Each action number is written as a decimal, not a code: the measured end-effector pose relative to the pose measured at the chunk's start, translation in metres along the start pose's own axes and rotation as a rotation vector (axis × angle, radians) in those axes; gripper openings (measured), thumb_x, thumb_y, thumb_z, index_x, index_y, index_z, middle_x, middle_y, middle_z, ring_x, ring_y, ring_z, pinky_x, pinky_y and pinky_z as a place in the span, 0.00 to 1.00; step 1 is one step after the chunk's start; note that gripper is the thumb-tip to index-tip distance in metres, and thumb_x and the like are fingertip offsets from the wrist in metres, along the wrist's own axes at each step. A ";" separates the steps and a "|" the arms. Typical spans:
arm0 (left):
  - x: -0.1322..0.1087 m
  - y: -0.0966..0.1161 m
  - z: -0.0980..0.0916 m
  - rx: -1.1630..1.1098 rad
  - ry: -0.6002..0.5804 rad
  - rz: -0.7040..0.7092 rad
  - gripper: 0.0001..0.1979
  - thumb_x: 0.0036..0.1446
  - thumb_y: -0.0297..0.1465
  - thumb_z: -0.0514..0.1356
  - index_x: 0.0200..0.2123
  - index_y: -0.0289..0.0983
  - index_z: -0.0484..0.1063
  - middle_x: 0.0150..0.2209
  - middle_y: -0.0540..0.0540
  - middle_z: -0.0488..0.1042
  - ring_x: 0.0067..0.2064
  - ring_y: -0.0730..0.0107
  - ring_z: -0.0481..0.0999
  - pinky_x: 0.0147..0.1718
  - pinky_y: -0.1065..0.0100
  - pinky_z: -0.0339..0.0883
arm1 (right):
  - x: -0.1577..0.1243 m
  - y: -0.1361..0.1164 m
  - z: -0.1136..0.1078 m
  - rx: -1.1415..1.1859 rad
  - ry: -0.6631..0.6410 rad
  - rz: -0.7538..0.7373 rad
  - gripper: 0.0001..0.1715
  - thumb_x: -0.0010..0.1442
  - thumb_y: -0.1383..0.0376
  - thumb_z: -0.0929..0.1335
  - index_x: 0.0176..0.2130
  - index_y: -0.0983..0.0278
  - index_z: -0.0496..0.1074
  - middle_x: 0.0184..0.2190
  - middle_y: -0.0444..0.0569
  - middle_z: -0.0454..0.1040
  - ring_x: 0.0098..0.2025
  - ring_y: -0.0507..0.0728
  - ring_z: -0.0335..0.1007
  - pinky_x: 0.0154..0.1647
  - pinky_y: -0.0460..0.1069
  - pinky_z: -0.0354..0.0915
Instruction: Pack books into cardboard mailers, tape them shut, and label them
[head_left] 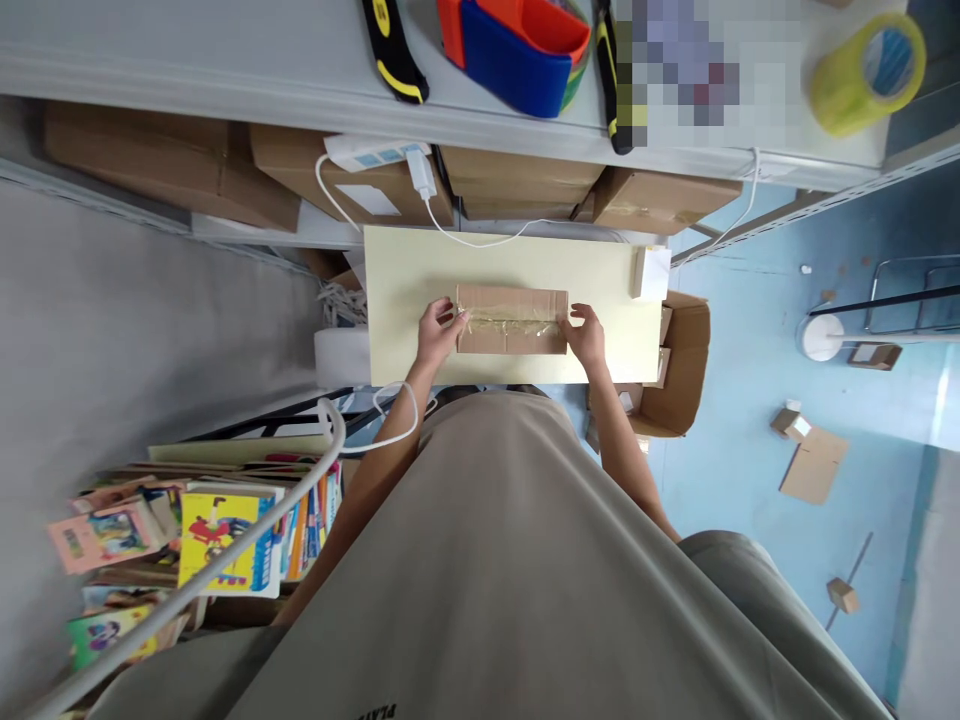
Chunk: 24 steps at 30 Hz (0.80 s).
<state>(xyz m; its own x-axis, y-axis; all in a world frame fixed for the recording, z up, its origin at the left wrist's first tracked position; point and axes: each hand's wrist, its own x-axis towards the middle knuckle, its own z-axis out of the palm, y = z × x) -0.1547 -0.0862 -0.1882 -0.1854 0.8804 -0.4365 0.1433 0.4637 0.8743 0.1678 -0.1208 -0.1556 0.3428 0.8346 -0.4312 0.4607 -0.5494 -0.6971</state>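
A long, narrow cardboard box [511, 341] lies on the pale yellow tabletop [405, 265] in front of me. A strip of clear, wrinkled tape [514, 327] runs along the middle of its upper face. My left hand [440, 331] is at the box's left end, its thumb on the tape and its fingers curled beside the edge. At the opposite end, my right hand [586, 334] grips in the same way, with the thumb against the corner. Both hands appear to hold the box between them. The undersides of the fingers are partly hidden.
On the shelf above are a cutter knife [395, 50], a blue and orange tape dispenser [517, 60] and a yellow tape roll [870, 72]. A small white box [651, 272] stands at the table's right. Books [225, 540] are stacked lower left; an open carton [686, 370] is right.
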 end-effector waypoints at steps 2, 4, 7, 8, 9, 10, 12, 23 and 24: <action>0.001 0.000 -0.003 -0.087 -0.032 -0.090 0.32 0.48 0.41 0.80 0.54 0.37 0.76 0.55 0.35 0.83 0.57 0.56 0.84 0.57 0.58 0.79 | 0.000 0.008 -0.001 0.158 -0.074 0.048 0.41 0.62 0.40 0.78 0.63 0.62 0.76 0.63 0.65 0.83 0.50 0.64 0.85 0.52 0.63 0.84; -0.002 0.002 -0.006 -0.150 -0.086 -0.153 0.34 0.44 0.46 0.81 0.50 0.37 0.78 0.49 0.39 0.84 0.50 0.60 0.84 0.51 0.62 0.78 | -0.003 0.012 -0.003 0.296 -0.142 0.079 0.48 0.55 0.34 0.80 0.60 0.62 0.78 0.61 0.64 0.84 0.54 0.65 0.84 0.48 0.60 0.86; -0.008 0.013 -0.011 -0.159 -0.166 -0.123 0.33 0.42 0.55 0.81 0.40 0.37 0.79 0.39 0.44 0.83 0.43 0.66 0.80 0.45 0.67 0.75 | -0.013 0.006 -0.009 0.393 -0.203 0.040 0.49 0.52 0.27 0.79 0.51 0.63 0.82 0.53 0.58 0.87 0.54 0.65 0.82 0.47 0.57 0.86; -0.009 0.019 -0.012 -0.157 -0.181 -0.097 0.34 0.42 0.57 0.81 0.38 0.37 0.79 0.37 0.45 0.82 0.42 0.66 0.79 0.44 0.67 0.74 | -0.016 0.002 -0.011 0.413 -0.212 0.016 0.48 0.53 0.26 0.78 0.48 0.63 0.83 0.50 0.56 0.87 0.53 0.65 0.82 0.47 0.57 0.86; -0.009 0.025 -0.015 -0.158 -0.188 -0.074 0.34 0.41 0.59 0.81 0.36 0.37 0.80 0.36 0.45 0.82 0.41 0.67 0.79 0.43 0.68 0.74 | -0.019 -0.004 -0.013 0.432 -0.216 -0.003 0.47 0.54 0.25 0.77 0.46 0.63 0.83 0.47 0.55 0.87 0.52 0.64 0.82 0.47 0.56 0.86; -0.008 0.031 -0.017 -0.164 -0.190 -0.059 0.35 0.40 0.60 0.81 0.36 0.37 0.81 0.36 0.45 0.83 0.41 0.66 0.79 0.43 0.67 0.74 | -0.022 -0.010 -0.014 0.448 -0.215 -0.018 0.46 0.55 0.26 0.77 0.45 0.63 0.84 0.45 0.54 0.86 0.51 0.64 0.82 0.46 0.56 0.86; -0.005 0.041 -0.023 -0.181 -0.182 -0.042 0.37 0.39 0.61 0.82 0.38 0.37 0.82 0.38 0.44 0.84 0.41 0.66 0.79 0.44 0.66 0.75 | -0.023 -0.020 -0.016 0.458 -0.201 -0.032 0.44 0.56 0.26 0.77 0.44 0.62 0.84 0.44 0.54 0.86 0.50 0.65 0.82 0.45 0.57 0.86; -0.006 0.022 -0.027 -0.185 -0.139 -0.165 0.38 0.33 0.62 0.82 0.34 0.39 0.80 0.32 0.47 0.79 0.37 0.66 0.75 0.40 0.65 0.71 | -0.005 0.006 0.013 0.465 -0.247 0.074 0.52 0.51 0.26 0.79 0.54 0.65 0.83 0.54 0.57 0.86 0.53 0.64 0.84 0.47 0.55 0.86; -0.007 0.021 -0.027 -0.177 -0.146 -0.159 0.37 0.36 0.63 0.81 0.35 0.38 0.80 0.34 0.46 0.80 0.38 0.65 0.76 0.42 0.64 0.72 | -0.005 0.008 0.013 0.451 -0.243 0.077 0.53 0.52 0.27 0.79 0.56 0.65 0.83 0.58 0.59 0.86 0.55 0.65 0.84 0.49 0.56 0.86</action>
<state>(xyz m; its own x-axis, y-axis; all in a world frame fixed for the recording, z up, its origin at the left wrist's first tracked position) -0.1767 -0.0856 -0.1610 -0.0482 0.8087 -0.5862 -0.0507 0.5842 0.8100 0.1589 -0.1289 -0.1666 0.1369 0.8071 -0.5743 0.0242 -0.5823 -0.8126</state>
